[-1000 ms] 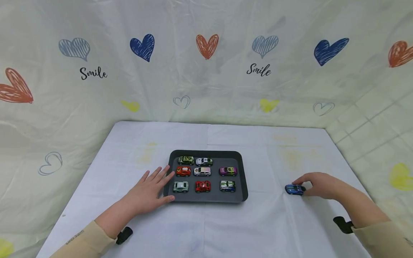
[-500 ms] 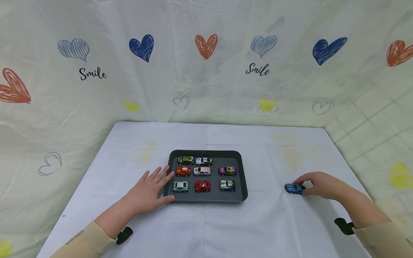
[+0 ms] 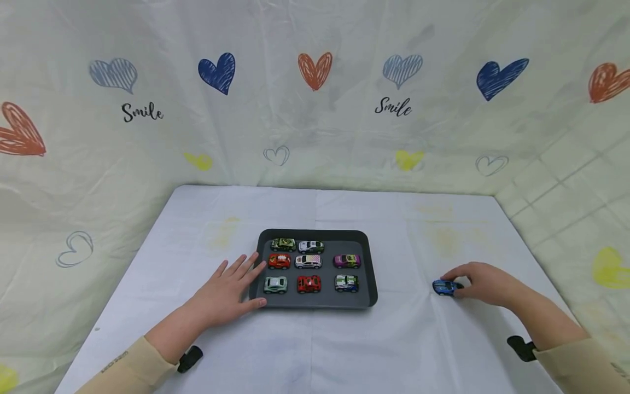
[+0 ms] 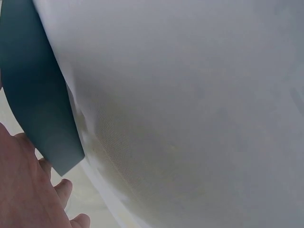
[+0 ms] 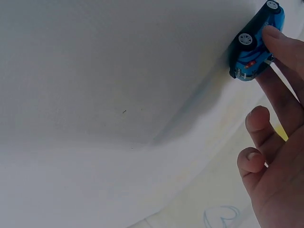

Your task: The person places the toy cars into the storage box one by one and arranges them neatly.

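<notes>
Between thumb and fingers, my right hand pinches a blue toy car at the right of the white-covered table. The right wrist view shows the thumb on the side of the blue car, its wheels at or near the cloth. My left hand lies with fingers spread at the left edge of a dark grey tray, fingertips and thumb at its rim. In the left wrist view the tray's outer wall stands beside the fingers.
Several toy cars sit in the tray, among them a camouflage car, a red car, a purple car and a pale green car. Behind the table hangs a heart-printed sheet.
My right hand and the blue car have shifted slightly left over the last half second. The left hand, the tray and the cars in it stay put.
</notes>
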A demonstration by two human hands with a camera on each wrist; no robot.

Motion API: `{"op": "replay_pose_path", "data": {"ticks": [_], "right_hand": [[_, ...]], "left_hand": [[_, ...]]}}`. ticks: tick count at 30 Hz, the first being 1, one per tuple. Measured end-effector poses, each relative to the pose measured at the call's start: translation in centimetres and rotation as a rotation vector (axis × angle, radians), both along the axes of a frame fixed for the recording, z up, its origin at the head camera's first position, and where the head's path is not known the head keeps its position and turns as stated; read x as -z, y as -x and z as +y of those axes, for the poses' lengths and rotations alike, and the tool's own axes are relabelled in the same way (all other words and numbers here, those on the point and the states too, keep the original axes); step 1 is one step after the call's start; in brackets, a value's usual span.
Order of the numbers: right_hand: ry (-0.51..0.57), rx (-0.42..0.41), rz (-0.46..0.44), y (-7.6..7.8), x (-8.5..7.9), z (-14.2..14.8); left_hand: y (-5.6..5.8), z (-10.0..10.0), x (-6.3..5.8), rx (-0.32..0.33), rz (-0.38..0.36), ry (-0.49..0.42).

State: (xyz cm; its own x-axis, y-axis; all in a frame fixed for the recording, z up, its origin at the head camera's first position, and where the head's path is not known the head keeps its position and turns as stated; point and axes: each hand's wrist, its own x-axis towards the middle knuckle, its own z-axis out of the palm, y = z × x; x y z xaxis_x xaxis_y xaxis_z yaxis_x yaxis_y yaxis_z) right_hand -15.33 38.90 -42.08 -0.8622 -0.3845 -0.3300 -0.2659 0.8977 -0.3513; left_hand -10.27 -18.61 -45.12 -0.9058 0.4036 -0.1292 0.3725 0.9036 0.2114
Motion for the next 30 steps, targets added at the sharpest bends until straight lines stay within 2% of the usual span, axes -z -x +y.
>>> {"op": "replay_pose_path", "data": {"ticks": [7,22,30], "right_hand": [[0.008,0.007,0.015,-0.1,0.1,-0.3],[0.092,-0.018,0.046,0.3,-1.5,-2.8],[0.138,-0.035,0.061,1.5,-1.8,-5.3]], "left_hand": [[-0.1,0.1,-0.1,0.006,-0.016,0.010],[0.0,0.2,-0.2,0.002,-0.018,0.012],[-0.2,0.0,-0.2,0.010,0.015,0.016]]}}
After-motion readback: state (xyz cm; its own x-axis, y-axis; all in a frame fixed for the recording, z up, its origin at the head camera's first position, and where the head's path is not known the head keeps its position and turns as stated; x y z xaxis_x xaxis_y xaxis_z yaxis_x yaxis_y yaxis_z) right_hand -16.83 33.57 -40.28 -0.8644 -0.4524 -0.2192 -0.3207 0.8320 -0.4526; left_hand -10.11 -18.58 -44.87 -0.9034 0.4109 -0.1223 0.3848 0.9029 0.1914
